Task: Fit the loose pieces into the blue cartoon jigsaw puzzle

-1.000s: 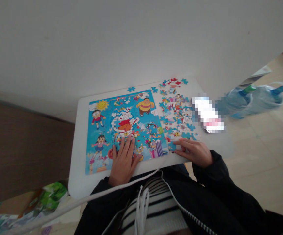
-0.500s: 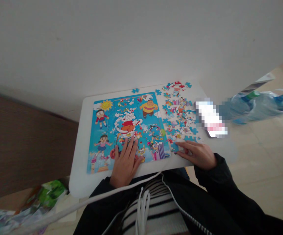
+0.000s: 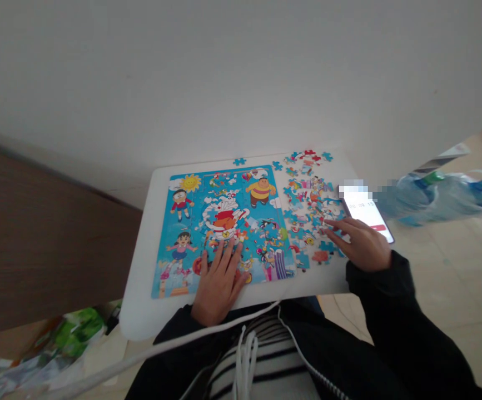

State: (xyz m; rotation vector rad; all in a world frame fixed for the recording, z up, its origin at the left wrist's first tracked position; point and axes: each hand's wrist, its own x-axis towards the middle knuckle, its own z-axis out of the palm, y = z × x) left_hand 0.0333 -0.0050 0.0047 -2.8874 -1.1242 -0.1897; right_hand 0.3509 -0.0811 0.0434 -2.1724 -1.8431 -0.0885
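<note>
A cartoon jigsaw puzzle board (image 3: 184, 222) in bright blue lies on the white table, its border figures in place and its middle partly filled. My left hand (image 3: 219, 278) rests flat on the lower middle of the board, fingers spread, covering part of the picture. To the board's right, loose puzzle pieces (image 3: 307, 186) lie in a scattered cluster. My right hand (image 3: 361, 241) is over the cluster's right side, thumb and forefinger pinched on a small puzzle piece (image 3: 322, 229), mostly hidden by the fingertips.
A phone (image 3: 366, 208) showing a timer lies at the table's right edge, close to my right hand. The white table (image 3: 138, 289) stands against a wall. Large plastic-wrapped water bottles (image 3: 445, 200) are on the floor to the right. A white cord (image 3: 174, 336) crosses before me.
My right hand has moved right and up from the board's lower right corner into the loose pieces. My left hand stays on the board. The view has shifted slightly.
</note>
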